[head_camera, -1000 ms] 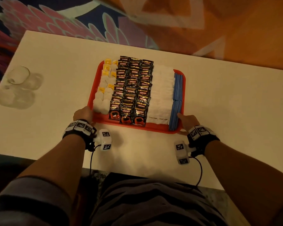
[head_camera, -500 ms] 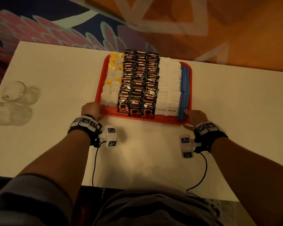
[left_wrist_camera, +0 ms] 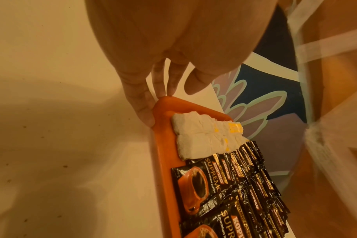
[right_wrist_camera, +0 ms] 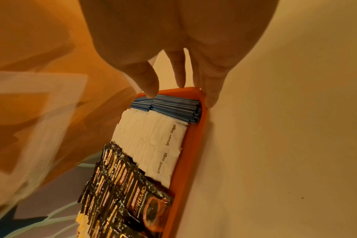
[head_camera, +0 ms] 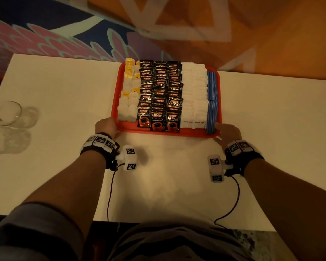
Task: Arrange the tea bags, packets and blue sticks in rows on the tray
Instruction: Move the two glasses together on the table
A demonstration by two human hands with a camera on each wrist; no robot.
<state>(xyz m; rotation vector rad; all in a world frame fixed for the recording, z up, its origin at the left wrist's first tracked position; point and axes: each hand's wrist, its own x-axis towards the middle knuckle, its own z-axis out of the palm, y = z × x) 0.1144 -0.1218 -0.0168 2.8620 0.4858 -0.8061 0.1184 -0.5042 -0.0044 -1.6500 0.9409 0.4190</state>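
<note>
The white tabletop (head_camera: 64,166) carried a red moulded tray (head_camera: 158,131), gripped at its near corners by the left hand (head_camera: 105,125) and right hand (head_camera: 228,131). Crinkled white tea bags (head_camera: 128,108), glossy black packets (head_camera: 158,95), white paper sachets (head_camera: 194,95) and thin blue sticks (head_camera: 213,98) lay in rows; arranging was judged finished, only squaring or release of the tray being called for.

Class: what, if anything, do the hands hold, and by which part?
Both hold the red tray: left hand at its near-left corner, right hand at its near-right corner.
</note>
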